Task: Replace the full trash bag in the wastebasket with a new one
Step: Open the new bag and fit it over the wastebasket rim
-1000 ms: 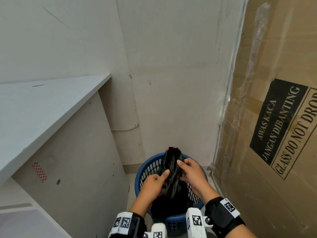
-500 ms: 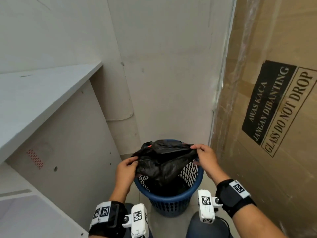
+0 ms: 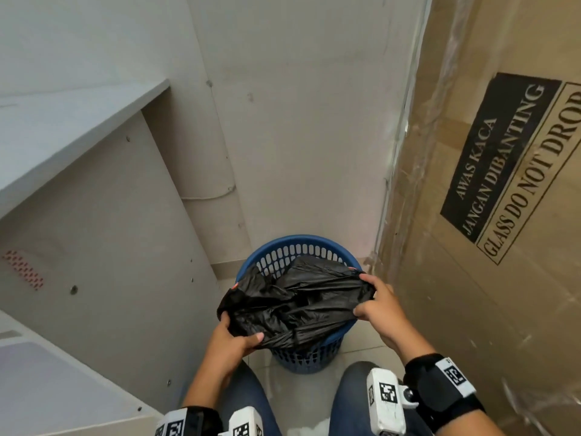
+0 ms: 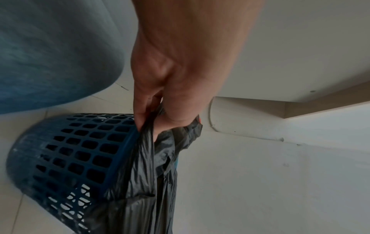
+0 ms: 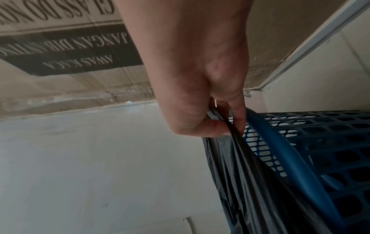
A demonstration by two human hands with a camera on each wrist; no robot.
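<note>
1. Half a second back we held the black trash bag (image 3: 295, 306) stretched over the middle of the wastebasket (image 3: 298, 243); now both of our hands have dropped and spread, pulling its mouth down toward the near rim.
2. To our left stands the grey desk panel (image 3: 103, 262), well clear of the work.
3. Our left hand (image 3: 234, 339) is clamped on the bag's left edge, thumb over a fold of film, right at the basket's near-left rim; the wrist view shows the plastic pinched between fingers (image 4: 140, 110) and thumb.
4. The bag lies across the near half of the basket's opening, its body slumping inside; the far lattice wall shows bare.
5. Our right hand (image 3: 380, 305) pinches the right edge just outside the rim, thumb and fingertips closed on the film.
6. At far right leans the cardboard box (image 3: 503, 215), close beside the basket.
7. We judge the bag light, limp and slippery, easily torn if yanked. Best held at the hem, at opposite points, and rolled over the rim evenly.
</note>
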